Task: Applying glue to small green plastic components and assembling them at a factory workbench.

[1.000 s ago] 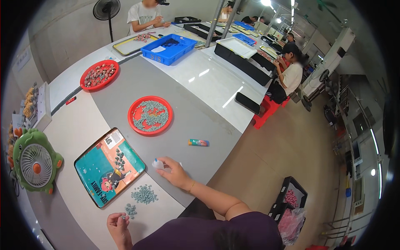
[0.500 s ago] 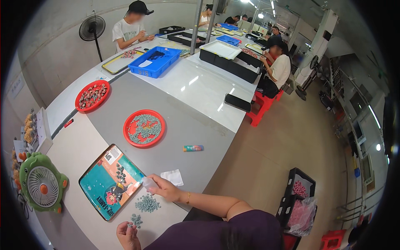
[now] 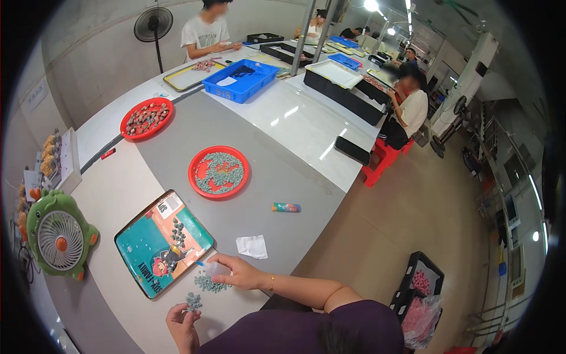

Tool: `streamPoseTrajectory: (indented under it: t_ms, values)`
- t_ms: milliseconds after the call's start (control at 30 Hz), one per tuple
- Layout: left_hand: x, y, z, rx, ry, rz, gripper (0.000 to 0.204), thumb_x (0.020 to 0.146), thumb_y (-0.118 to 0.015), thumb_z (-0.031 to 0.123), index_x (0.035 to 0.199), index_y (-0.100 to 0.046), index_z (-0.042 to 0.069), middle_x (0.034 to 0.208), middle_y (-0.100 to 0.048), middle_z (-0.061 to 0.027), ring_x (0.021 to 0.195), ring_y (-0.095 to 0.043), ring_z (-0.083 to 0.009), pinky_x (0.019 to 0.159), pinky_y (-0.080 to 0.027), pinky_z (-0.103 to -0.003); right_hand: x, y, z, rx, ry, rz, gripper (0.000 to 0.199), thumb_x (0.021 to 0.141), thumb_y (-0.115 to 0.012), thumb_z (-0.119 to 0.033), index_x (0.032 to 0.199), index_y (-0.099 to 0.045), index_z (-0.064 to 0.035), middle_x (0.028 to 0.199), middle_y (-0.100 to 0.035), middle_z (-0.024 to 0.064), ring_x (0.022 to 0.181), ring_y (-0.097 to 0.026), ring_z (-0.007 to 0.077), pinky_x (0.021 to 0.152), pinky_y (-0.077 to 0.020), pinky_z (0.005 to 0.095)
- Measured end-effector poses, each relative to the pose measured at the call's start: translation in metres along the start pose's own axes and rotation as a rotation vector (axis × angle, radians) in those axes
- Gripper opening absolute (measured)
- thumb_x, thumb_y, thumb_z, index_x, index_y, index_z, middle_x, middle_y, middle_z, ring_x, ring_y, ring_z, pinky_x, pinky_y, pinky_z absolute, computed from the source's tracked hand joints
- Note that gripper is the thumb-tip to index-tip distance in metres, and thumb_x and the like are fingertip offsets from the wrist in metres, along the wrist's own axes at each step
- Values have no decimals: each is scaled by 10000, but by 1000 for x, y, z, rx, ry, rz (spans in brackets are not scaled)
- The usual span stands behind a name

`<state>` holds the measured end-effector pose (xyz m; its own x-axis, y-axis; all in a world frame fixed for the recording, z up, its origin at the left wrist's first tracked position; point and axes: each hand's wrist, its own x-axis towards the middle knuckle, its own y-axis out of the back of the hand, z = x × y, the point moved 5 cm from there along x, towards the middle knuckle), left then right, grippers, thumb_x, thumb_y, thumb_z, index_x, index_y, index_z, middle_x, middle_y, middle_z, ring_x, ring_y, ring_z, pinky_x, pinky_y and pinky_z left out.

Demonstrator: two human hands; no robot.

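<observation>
My right hand (image 3: 242, 274) is closed around a small translucent squeeze bottle (image 3: 216, 269) with a thin blue tip pointing left. Under the bottle lies a pile of small grey-green pieces (image 3: 207, 284), partly covered by it. My left hand (image 3: 181, 325) is pinched at the near side, with what looks like one small grey-green piece at its fingertips. Touching or just beyond those fingers is a smaller heap of the same pieces (image 3: 194, 300). Left of the bottle, a teal and orange printed tray (image 3: 134, 246) carries a row of darker grey-green pieces (image 3: 178, 231).
Beyond the tray stand a red plate (image 3: 247, 176) of grey-green pieces and another red plate (image 3: 123, 127) of mixed pieces. A green fan (image 3: 59, 236) borders the left. A glue-stick-like tube (image 3: 286, 207) and white paper (image 3: 252, 246) lie rightward. A blue bin (image 3: 236, 94) and co-workers are farther off.
The view has shifted, so the table things sit farther right. My right hand has brought the bottle off the tray's corner and over the larger pile. My left hand stays pinched by the small heap.
</observation>
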<state>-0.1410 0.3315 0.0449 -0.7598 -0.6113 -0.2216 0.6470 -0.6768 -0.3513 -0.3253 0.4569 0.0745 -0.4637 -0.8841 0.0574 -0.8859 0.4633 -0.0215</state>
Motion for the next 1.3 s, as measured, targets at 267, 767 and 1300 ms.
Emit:
streamPoseTrajectory:
  t_ms: [267,767,1300]
  values:
    - [-12,-5,1,3,29,58,256,713,-640,-21,949,-541,-13,808,-573,-99,662,-606,-205,630,-511,-292,-11,-18,-5,-122,58,-27,373,751,-681,-185,1064,-531,-48,963,-608,96,880,-583,179,792,-446,300]
    - [-9,-37,24,35,-112,22,200,719,-683,-15,905,-612,-8,892,-587,-75,790,-595,-137,723,-503,-250,-10,-14,-51,-626,274,92,352,584,-711,44,914,-640,-55,865,-596,52,826,-532,209,741,-422,310]
    - [-19,-32,29,159,-209,-8,222,703,-656,-83,904,-595,-9,871,-569,-86,791,-614,-160,728,-515,-257,-30,-28,-69,-1019,549,221,374,553,-666,19,896,-691,-127,902,-605,-10,835,-481,188,764,-351,291]
